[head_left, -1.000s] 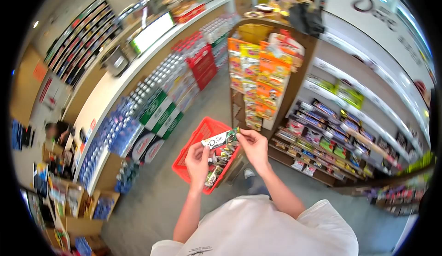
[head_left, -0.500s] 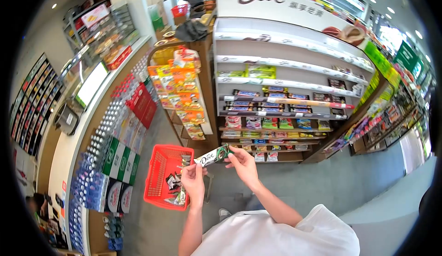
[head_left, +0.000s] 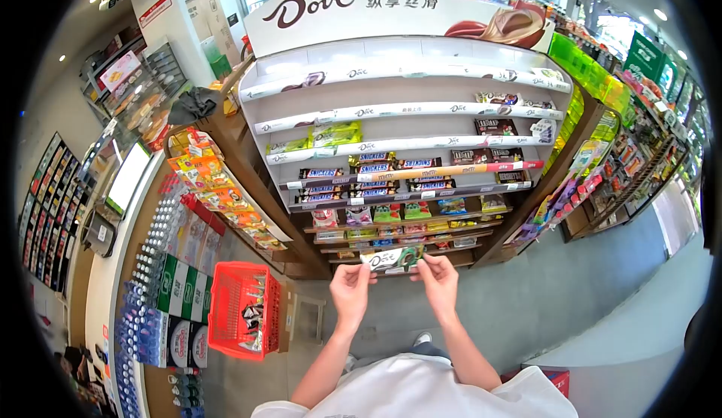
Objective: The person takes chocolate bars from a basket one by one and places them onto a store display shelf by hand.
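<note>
A white and green Dove bar (head_left: pixel 392 259) is stretched level between my two hands, in front of the lower shelves. My left hand (head_left: pixel 352 291) pinches its left end, and my right hand (head_left: pixel 438 281) pinches the right end. To the left of my hands stands a red basket (head_left: pixel 226 309) with several small wrapped bars inside. Facing me is the Dove display rack (head_left: pixel 361 148), with Snickers bars (head_left: pixel 372 167) on its middle shelves and a few green packs (head_left: pixel 335 134) higher up on the left.
Orange snack bags (head_left: pixel 218 192) hang on a stand left of the rack. A counter (head_left: pixel 124 245) with stacked bottles (head_left: pixel 139 297) runs along the left. Another shelf unit (head_left: pixel 624 170) stands at the right. Near my right side is a red box (head_left: pixel 558 380).
The view has swung right to face the Dove rack, so the basket appears farther left, away from my hands. Both hands still hold the bar, which is now more level.
</note>
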The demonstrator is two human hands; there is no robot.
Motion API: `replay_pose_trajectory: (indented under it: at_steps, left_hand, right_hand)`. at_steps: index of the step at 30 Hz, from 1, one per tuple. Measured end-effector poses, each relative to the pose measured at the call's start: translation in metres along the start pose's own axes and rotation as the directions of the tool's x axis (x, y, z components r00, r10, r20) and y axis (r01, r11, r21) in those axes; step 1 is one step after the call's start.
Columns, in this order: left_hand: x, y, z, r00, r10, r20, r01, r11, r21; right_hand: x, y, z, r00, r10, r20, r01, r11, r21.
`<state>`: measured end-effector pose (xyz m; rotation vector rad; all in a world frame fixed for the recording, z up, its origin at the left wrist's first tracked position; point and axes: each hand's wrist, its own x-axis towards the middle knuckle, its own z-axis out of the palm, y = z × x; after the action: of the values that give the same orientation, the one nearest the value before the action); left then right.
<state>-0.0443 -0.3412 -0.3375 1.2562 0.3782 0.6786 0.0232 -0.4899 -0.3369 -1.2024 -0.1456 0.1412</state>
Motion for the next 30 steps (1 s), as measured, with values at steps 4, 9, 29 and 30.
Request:
replay_pose_trajectory:
  at_steps: [4,9,29,30]
  left_hand:
    - [-0.015,-0.013,0.049,1.0,0.009,0.017,-0.01,0.998,0.061]
    - [-0.027,-0.023,0.078,0.999,-0.034,0.004,0.034,0.995,0.089]
    - [0.068,-0.036,0.141,0.967,-0.05,0.25,0.07,0.995,-0.071]
    - [0.074,-0.034,0.144,0.955,-0.074,0.288,0.106,0.99,-0.097]
  right_hand:
    - [0.016,-0.01,-0.045,0.999,0.048,-0.021,-0.048,0.999,0.002]
    - [0.033,-0.02,-0.072,0.992,0.124,-0.005,-0.124,0.992,0.013]
    - [0.129,-0.054,-0.081,0.992,-0.009,-0.128,0.001,0.998,-0.062]
    - [0.133,-0.057,-0.08,0.988,-0.035,-0.149,0.024,0.997,-0.079]
